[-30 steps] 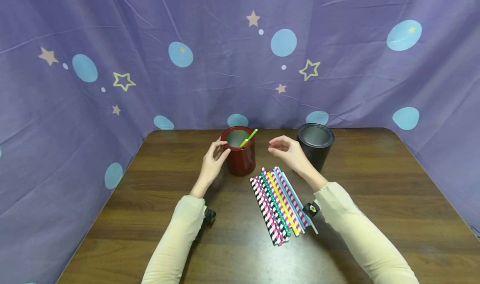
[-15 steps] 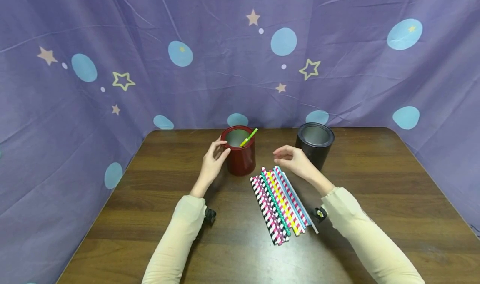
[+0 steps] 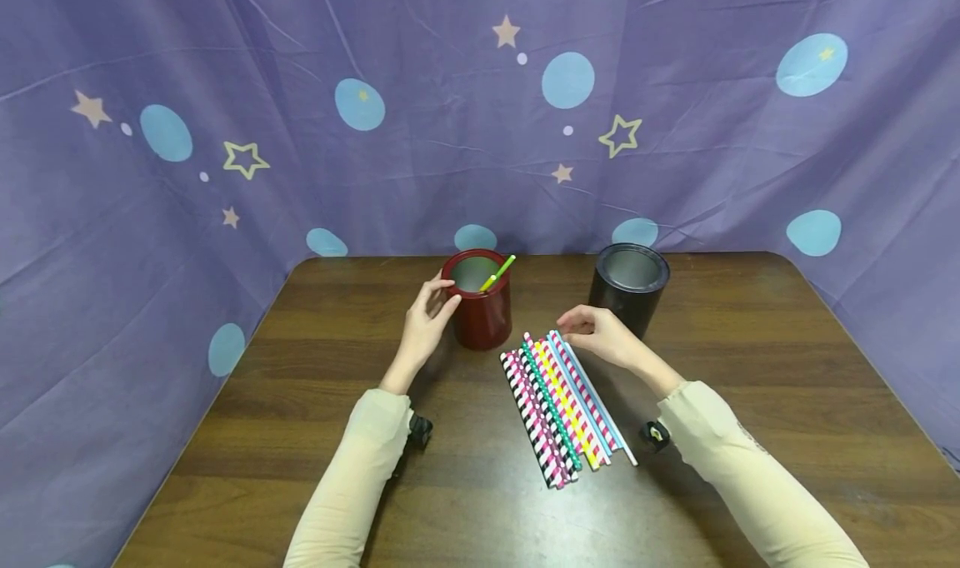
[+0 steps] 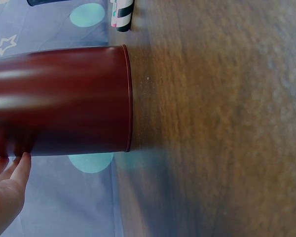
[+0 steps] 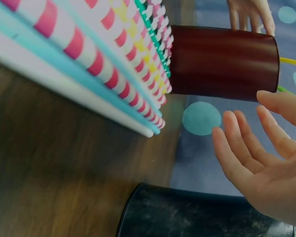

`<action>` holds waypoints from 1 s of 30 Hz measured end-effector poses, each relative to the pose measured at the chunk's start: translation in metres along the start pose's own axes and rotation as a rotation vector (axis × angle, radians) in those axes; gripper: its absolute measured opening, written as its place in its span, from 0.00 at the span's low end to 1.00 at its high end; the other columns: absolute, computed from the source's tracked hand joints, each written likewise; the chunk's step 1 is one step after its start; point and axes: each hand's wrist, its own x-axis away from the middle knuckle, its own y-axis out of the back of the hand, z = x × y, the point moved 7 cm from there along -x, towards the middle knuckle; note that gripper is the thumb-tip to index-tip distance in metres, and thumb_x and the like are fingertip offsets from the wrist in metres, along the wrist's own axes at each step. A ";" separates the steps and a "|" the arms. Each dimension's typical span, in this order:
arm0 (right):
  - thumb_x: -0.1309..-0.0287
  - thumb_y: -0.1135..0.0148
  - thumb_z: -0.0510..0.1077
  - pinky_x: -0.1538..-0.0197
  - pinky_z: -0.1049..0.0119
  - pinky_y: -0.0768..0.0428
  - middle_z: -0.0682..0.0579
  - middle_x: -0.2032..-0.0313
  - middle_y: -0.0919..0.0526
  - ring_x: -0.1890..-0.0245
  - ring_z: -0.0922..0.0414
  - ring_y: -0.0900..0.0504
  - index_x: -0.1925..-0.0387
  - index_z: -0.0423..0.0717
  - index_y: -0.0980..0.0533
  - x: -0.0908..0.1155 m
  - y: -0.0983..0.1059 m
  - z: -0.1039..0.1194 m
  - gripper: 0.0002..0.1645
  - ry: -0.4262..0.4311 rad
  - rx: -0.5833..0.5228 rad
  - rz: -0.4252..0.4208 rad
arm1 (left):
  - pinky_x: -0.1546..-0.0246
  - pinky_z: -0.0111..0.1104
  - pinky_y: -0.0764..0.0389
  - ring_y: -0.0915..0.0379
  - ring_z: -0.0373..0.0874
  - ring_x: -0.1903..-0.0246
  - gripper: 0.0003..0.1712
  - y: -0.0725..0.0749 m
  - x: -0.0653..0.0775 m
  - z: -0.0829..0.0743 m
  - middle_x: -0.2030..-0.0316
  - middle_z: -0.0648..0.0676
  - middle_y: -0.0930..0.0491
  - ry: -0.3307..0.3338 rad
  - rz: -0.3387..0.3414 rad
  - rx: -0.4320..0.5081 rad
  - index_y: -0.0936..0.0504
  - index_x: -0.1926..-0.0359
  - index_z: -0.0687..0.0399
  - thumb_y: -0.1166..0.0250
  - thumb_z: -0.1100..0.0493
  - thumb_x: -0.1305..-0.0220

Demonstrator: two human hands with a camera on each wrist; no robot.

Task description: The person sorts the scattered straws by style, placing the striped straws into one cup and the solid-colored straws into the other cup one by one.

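My left hand (image 3: 427,322) rests its fingertips and thumb on the left side of a dark red canister (image 3: 482,322), close to the rim. A green straw (image 3: 506,266) and a yellow straw (image 3: 488,284) stick out of that canister, leaning right. A flat row of patterned paper straws (image 3: 551,414) lies on the table in front of it. Over the row's far right end hovers my right hand (image 3: 603,339), holding nothing; its fingers (image 5: 235,136) are spread and gently bent in the right wrist view. The outermost straws there are pale blue, pink-striped and white.
Behind my right hand stands a black canister (image 3: 647,297), its mouth facing up. Both canisters sit near the far edge of the brown wooden table (image 3: 315,451). A purple curtain (image 3: 442,168) with stars and blue ovals hangs beyond it.
My right hand has moved from beside the red canister, toward me and slightly right, to the straws' far end. My left hand has stayed on the red canister.
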 end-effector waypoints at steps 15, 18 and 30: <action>0.52 0.40 0.31 0.65 0.65 0.23 0.39 0.66 0.21 0.67 0.52 0.22 0.61 0.29 0.27 0.005 -0.001 -0.050 0.14 -0.010 0.101 0.094 | 0.41 0.39 0.38 0.42 0.54 0.41 0.19 0.001 0.000 -0.001 0.38 0.65 0.43 0.013 -0.005 0.020 0.33 0.50 0.74 0.44 0.66 0.40; 0.53 0.40 0.32 0.64 0.65 0.23 0.39 0.66 0.21 0.66 0.53 0.22 0.61 0.30 0.27 0.008 -0.001 -0.055 0.14 -0.025 0.125 0.114 | 0.41 0.39 0.38 0.42 0.54 0.41 0.19 0.001 0.000 -0.001 0.38 0.65 0.43 0.011 -0.004 0.017 0.33 0.50 0.73 0.44 0.66 0.40; 0.54 0.39 0.32 0.67 0.69 0.23 0.41 0.68 0.21 0.69 0.55 0.23 0.63 0.32 0.26 0.018 -0.007 -0.071 0.13 -0.025 0.175 0.162 | 0.42 0.40 0.38 0.41 0.54 0.42 0.18 -0.001 0.000 -0.001 0.38 0.64 0.42 0.011 -0.003 0.012 0.32 0.50 0.71 0.44 0.65 0.40</action>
